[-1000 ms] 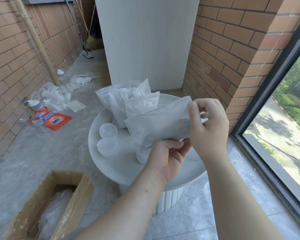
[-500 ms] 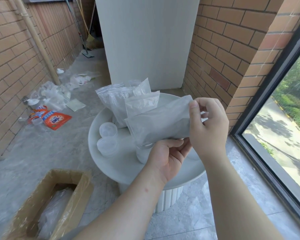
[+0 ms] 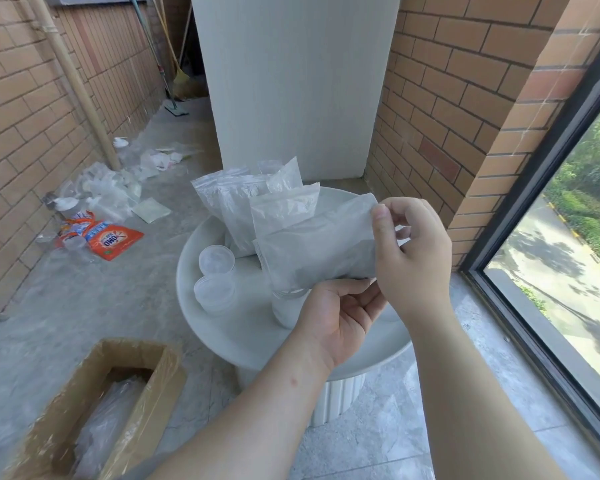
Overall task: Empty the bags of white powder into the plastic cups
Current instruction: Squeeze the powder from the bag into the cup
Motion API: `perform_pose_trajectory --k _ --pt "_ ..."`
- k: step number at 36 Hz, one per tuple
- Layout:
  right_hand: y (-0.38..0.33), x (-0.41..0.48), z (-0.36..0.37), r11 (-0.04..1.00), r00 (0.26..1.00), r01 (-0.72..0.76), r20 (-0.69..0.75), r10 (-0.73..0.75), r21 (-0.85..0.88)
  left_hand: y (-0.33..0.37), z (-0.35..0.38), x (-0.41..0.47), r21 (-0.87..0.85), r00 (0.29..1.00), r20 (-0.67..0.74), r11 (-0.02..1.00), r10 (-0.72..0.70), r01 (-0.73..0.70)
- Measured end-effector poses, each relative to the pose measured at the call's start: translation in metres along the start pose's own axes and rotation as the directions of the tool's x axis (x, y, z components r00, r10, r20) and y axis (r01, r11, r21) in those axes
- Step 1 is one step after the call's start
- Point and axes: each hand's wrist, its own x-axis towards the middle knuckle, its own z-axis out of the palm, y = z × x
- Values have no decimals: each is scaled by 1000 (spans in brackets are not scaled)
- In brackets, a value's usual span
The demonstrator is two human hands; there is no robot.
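White round table, left grip and right grip pinching powder bag, cup half hidden

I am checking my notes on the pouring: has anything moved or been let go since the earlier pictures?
Nothing visibly changed. The right hand still pinches the upper end of the bag, the left hand still holds its lower edge, and the bag stays tilted over the cup on the table.

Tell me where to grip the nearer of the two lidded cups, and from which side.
Probably its side wall just under the lid, coming from the near-left edge of the table. The nearer lidded cup stands upright; the other lidded cup sits close behind it, and the held bag hangs to its right.
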Motion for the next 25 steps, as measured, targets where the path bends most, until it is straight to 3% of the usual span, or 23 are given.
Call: perform_pose_trajectory --k 25 --pt "-3 0 -5 1000 1000 -6 13 6 18 3 1 -1 -25 999 50 1000 -2 3"
